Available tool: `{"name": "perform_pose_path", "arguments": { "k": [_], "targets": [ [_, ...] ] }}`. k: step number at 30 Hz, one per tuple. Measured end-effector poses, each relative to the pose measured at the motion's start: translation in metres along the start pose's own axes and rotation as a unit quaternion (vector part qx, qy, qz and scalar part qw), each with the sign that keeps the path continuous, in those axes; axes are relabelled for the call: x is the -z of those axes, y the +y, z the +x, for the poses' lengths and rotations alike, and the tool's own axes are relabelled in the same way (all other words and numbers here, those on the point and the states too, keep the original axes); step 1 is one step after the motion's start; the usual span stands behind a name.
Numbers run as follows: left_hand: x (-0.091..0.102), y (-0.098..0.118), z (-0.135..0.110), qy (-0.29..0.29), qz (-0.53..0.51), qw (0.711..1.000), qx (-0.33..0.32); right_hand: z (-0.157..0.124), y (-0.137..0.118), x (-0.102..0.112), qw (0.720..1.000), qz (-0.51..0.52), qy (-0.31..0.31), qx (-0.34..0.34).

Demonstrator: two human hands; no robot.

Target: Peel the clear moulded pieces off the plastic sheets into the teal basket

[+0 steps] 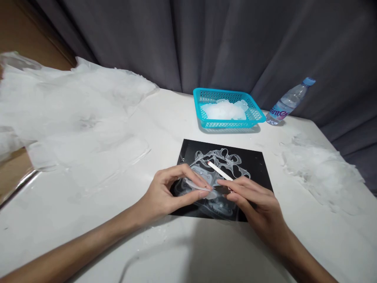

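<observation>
My left hand (pixel 173 188) pinches a thin translucent plastic piece (pixel 198 187) between thumb and fingertips. From the right, my right hand (pixel 255 200) grips a small dark blade-like tool (pixel 221 189), whose tip is at the edge of that piece. A white stick with a reddish end (pixel 219 170) runs up to the right fingers; whether they hold it I cannot tell. Both hands are over a black mat (pixel 262 165). Clear moulded plastic parts with looped outlines (pixel 226 157) lie on the mat, some of them hidden under my hands.
A blue mesh basket (pixel 226 125) with translucent pieces (pixel 225 110) stands at the back. To its right is a water bottle (pixel 284 105). A large heap of clear plastic (pixel 73 106) covers the table's left side, and a smaller pile (pixel 321 169) lies at right. Dark curtain (pixel 206 43) behind.
</observation>
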State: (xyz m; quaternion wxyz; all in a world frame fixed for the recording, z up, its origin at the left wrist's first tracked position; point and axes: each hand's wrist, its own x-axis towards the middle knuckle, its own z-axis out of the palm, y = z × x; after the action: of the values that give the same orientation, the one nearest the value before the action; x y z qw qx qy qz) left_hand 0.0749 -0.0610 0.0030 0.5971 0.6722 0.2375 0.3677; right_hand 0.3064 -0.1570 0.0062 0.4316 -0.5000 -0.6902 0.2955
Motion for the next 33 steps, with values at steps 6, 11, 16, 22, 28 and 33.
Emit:
{"name": "perform_pose_path", "arguments": {
  "k": [6, 11, 16, 22, 28, 33],
  "targets": [
    [0.0020, -0.0023, 0.0000, -0.013, -0.005, 1.000, -0.022, 0.0012, -0.0015, -0.0015, 0.999, -0.033, -0.007, 0.031],
    [0.0030, -0.0027, -0.0013, -0.018, -0.004, 0.999, -0.032, 0.0000, 0.0004, -0.0009, 0.997, -0.064, -0.011, 0.043],
    [0.0036, -0.0022, -0.0019, -0.020, 0.010, 0.999, -0.045, -0.0002, -0.0006, -0.0007, 0.996, -0.081, -0.012, 0.044],
    [0.0029, -0.0035, -0.0005, -0.009, 0.026, 0.998, -0.054, 0.0001, 0.0001, -0.0028, 0.995, -0.091, -0.012, 0.044],
    [0.0009, -0.0024, -0.0015, -0.004, 0.048, 0.997, -0.064, 0.0027, -0.0023, -0.0032, 0.992, -0.105, -0.008, 0.063],
    [0.0005, -0.0045, -0.0032, 0.005, 0.057, 0.996, -0.069, 0.0021, -0.0027, -0.0030, 0.990, -0.121, -0.012, 0.070]
  ]
}}
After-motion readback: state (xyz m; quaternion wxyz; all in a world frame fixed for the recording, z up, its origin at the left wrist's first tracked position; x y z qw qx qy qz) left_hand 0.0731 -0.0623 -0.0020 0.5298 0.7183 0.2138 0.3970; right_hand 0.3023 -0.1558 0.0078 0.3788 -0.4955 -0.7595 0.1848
